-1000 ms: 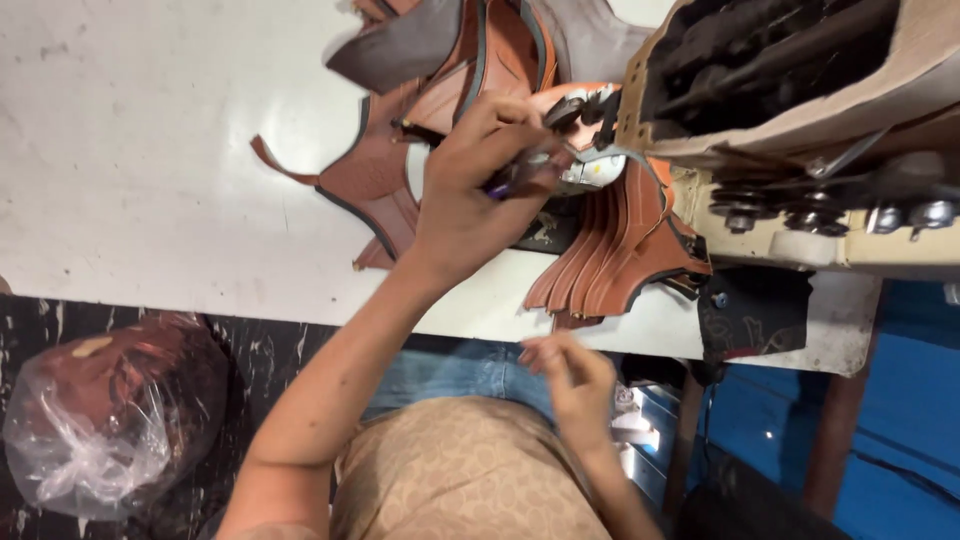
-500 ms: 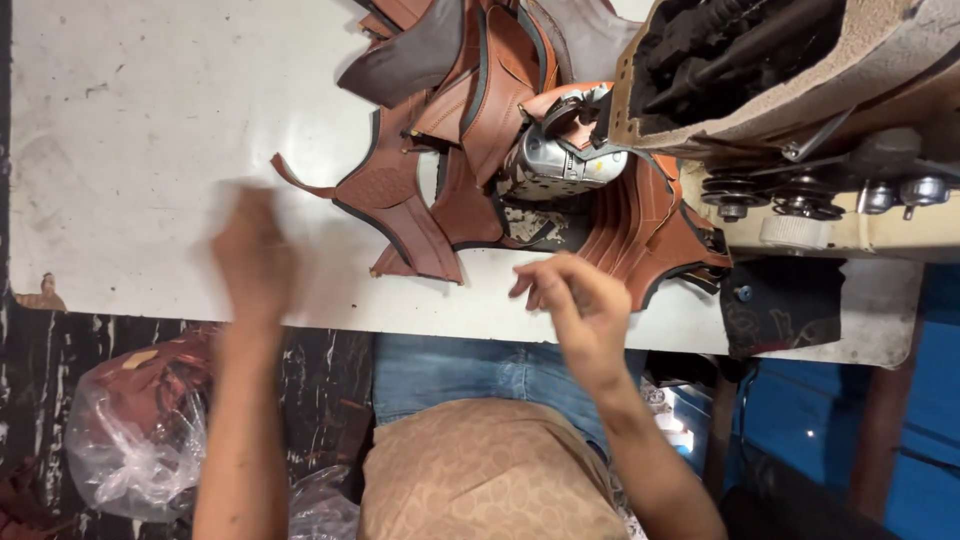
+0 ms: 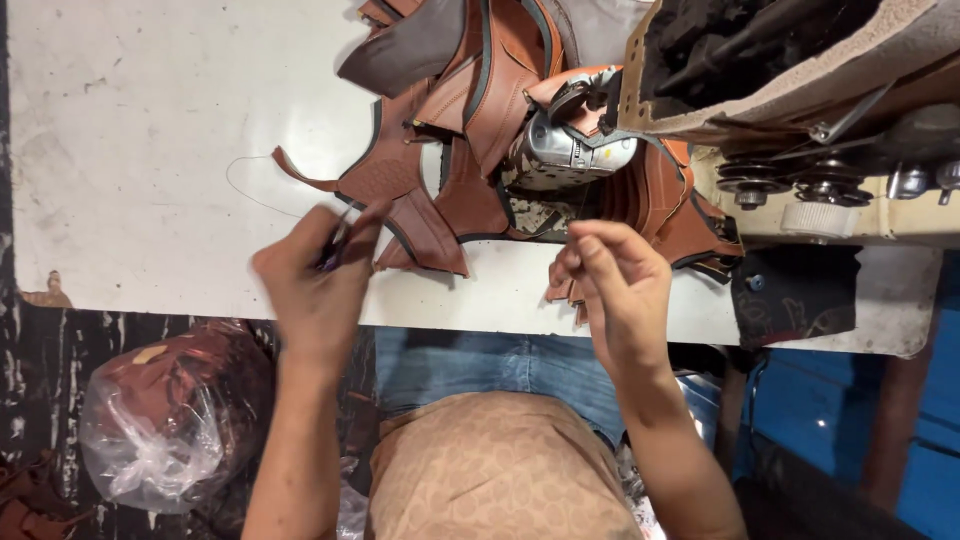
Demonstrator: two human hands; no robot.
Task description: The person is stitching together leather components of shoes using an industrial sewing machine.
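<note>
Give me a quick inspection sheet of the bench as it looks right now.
Surface: white table, scuffed.
Job's things: brown leather pieces piled beside the sewing machine.
Clutter: plastic bag of brown pieces on the floor.
Hands: left hand pinches a thin dark tool near the pieces; right hand, fingers curled, whether holding anything cannot be told.
Cables: a loose thread on the table.
Surroundings: blue panel, dark floor.
</note>
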